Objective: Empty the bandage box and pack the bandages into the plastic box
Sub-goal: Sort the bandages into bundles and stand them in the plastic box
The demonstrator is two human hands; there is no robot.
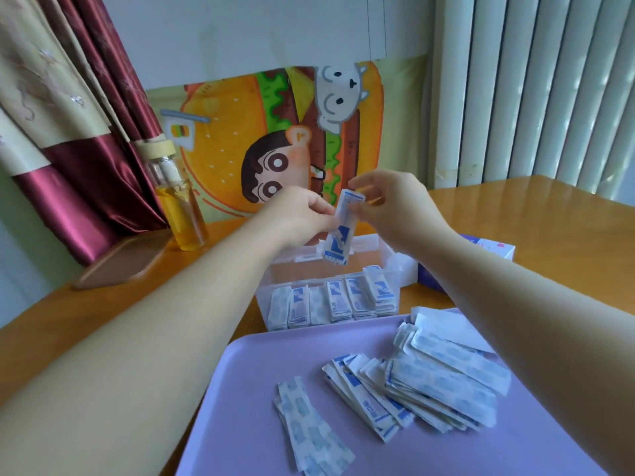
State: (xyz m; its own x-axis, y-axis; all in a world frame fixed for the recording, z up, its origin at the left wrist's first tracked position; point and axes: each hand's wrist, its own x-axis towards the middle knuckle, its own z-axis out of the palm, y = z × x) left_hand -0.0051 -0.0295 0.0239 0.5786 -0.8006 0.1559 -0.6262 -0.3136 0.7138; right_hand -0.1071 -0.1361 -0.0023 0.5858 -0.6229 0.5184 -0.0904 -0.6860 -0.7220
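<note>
A small stack of bandages (338, 242) hangs upright above the clear plastic box (299, 269). My left hand (302, 218) pinches its left edge and my right hand (388, 207) pinches its top. Inside the box, several stacks of bandages (330, 304) stand in a row along the near wall. More loose bandages (422, 379) lie in a heap on the purple tray (247, 389), with a few (309, 431) apart at its front. The purple and white bandage box (494, 249) lies behind my right forearm, partly hidden.
A glass bottle of yellow liquid (182, 207) stands at the back left on the wooden table (567, 214), beside a brown board (120, 259). A cartoon cloth hangs on the wall behind, curtains at left, a radiator at right.
</note>
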